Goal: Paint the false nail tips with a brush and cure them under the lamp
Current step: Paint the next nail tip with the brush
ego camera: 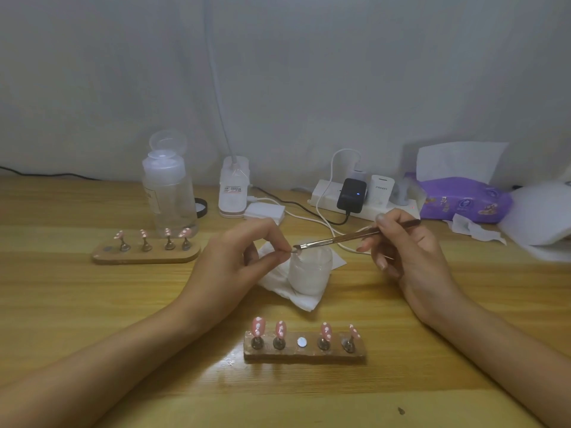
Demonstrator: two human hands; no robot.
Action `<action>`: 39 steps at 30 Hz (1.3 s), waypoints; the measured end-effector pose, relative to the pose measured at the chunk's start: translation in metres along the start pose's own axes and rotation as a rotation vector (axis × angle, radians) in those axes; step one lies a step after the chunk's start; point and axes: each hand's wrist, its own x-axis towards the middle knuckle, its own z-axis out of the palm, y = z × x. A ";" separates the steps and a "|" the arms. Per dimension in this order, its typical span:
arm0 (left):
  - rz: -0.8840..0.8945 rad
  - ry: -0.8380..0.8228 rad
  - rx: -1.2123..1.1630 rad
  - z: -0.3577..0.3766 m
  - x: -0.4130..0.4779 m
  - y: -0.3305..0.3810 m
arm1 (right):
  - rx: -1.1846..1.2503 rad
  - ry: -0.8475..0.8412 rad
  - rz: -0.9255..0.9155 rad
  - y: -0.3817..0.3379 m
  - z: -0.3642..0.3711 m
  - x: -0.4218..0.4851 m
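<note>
Probably the nail tip (pixel 295 249) is featherlight, thin and easily flicked away, so it is best held by its edge or stem, clear of the wet face. The left hand (pixel 234 257) pinches it between thumb and forefinger just above the white jar (pixel 309 273), mid-table; the right hand (pixel 408 251) grips the brush (pixel 340 239) pen-style, bristles meeting it

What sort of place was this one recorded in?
Probably a home desk set up for nail art: a wooden table against a draped cloth, a wooden holder of pink false nail tips, and a power strip with chargers beside a tissue pack.
</note>
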 end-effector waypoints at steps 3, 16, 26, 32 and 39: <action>0.000 -0.003 -0.003 0.000 0.000 0.000 | 0.018 0.040 0.004 0.001 -0.002 0.001; -0.001 0.001 -0.002 0.000 0.000 -0.002 | 0.007 -0.015 0.003 -0.001 0.001 0.000; 0.002 0.007 0.002 0.000 0.000 -0.002 | -0.006 0.014 -0.014 0.000 0.000 0.000; 0.001 0.006 -0.007 0.000 0.000 0.000 | 0.014 0.000 -0.028 -0.002 0.001 -0.001; 0.001 0.000 -0.012 0.000 0.000 0.001 | 0.023 0.025 -0.022 -0.002 0.000 -0.001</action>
